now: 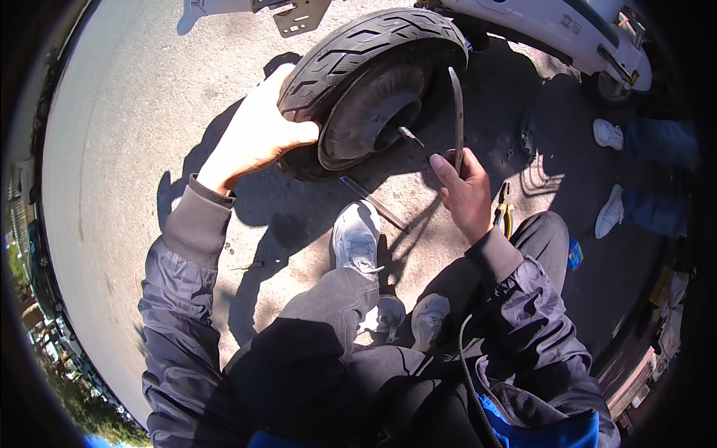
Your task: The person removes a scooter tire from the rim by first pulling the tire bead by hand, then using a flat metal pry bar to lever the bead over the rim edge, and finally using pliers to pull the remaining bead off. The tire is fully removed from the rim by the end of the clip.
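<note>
Held the tire (328, 67) with the left hand (261, 138), clamped with thumb on the near side and fingers hidden behind; wrapped the right hand (464, 190) firmly around the lower end of a curved lever (458, 112). Had the wheel (377, 97) tilted ahead, near the white scooter (538, 30), with the axle (411, 136) pointing toward the right hand. Seemed only partway: had the tire around the hub (355, 127) and the lever ready but apart from both, probably leaving the levering undone. Could not tell fitting from removal. Counted one wheel, one tire, one held lever, one metal bar (373, 203) on the ground, one pair of pliers (505, 209), at least one scooter, and two bystander's shoes (609, 134).
</note>
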The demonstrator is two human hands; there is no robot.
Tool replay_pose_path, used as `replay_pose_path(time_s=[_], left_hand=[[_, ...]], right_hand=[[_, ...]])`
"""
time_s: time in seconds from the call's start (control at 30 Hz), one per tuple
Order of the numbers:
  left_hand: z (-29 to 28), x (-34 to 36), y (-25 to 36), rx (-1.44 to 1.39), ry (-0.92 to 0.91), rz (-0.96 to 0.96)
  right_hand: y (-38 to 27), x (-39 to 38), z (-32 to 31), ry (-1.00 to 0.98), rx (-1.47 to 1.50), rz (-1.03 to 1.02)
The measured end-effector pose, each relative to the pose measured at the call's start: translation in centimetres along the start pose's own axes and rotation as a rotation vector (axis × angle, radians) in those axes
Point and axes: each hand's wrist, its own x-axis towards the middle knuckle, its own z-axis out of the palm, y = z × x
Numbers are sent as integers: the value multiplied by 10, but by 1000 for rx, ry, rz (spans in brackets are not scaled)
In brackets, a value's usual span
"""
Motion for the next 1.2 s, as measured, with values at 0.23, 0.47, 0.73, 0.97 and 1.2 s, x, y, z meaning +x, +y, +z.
replay_pose_path(time_s=[0.23,0.47,0.73,0.97,1.2], left_hand=[[24,1,33,208,66,-35],[24,42,57,544,31,89],[5,52,52,598,-9,80],[-1,43,51,660,26,50],[0,44,53,661,-11,132]], right_hand=[[20,18,35,84,298,44],[25,-7,31,-92,410,260],[-31,-37,-61,-117,-436,-153],[-132,-48,-63,-343,-708,-547],[-175,-21,-15,-373,-1101,-837]])
